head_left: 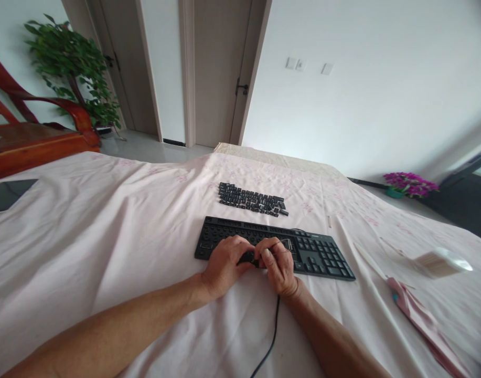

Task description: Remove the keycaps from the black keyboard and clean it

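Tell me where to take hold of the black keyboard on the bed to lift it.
Take the keyboard by its two short ends, one hand from each side. It is long, thin and lies flat, so end holds keep it level. Both hands, left hand and right hand, rest on its near edge; the cable trails toward you.

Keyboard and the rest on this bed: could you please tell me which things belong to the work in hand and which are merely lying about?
In hand: keyboard, loose keycaps, left hand, right hand.
Lying about: white container, pink cloth, dark tablet, wooden chair.
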A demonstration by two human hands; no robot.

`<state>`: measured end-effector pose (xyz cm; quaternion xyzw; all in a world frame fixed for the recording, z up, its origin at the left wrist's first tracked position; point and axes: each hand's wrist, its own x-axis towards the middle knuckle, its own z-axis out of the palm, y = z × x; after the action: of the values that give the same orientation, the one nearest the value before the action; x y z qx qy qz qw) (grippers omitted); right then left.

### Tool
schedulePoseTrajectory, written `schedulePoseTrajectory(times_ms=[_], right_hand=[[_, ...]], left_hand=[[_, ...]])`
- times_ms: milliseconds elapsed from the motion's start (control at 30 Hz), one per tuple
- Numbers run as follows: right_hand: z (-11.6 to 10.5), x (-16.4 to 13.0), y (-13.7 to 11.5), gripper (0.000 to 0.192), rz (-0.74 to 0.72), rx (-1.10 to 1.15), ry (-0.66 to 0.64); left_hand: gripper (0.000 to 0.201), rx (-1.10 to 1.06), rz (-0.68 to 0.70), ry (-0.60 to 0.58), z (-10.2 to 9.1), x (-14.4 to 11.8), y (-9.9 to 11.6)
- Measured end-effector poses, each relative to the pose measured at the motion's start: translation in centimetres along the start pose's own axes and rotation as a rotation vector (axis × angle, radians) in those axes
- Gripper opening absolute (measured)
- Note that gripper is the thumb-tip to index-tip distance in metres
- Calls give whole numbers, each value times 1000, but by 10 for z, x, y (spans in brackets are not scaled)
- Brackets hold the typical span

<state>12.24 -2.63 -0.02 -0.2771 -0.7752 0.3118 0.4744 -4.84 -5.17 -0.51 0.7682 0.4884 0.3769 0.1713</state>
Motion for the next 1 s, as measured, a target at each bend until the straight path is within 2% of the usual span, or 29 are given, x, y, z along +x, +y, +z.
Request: schedulePoseTrajectory(times_ms=[233,433,567,733,1000], right_hand=[[-6,1,-3,21,57,-69,-70],[-1,8,0,14,-127,-229,-191],[4,11,-2,16,-55,-290,-138],[6,5,-3,10,-176,-315,-173],[5,-3,6,11,-149,-173,-47]], left_hand=[[20,2,1,-2,3,-1,-2],[18,73,-30,-32,4,-1,0],[18,144,-56,-49,4,1,3],[14,160,-55,-57,4,3,5],[17,132,-53,-2,4,3,4]])
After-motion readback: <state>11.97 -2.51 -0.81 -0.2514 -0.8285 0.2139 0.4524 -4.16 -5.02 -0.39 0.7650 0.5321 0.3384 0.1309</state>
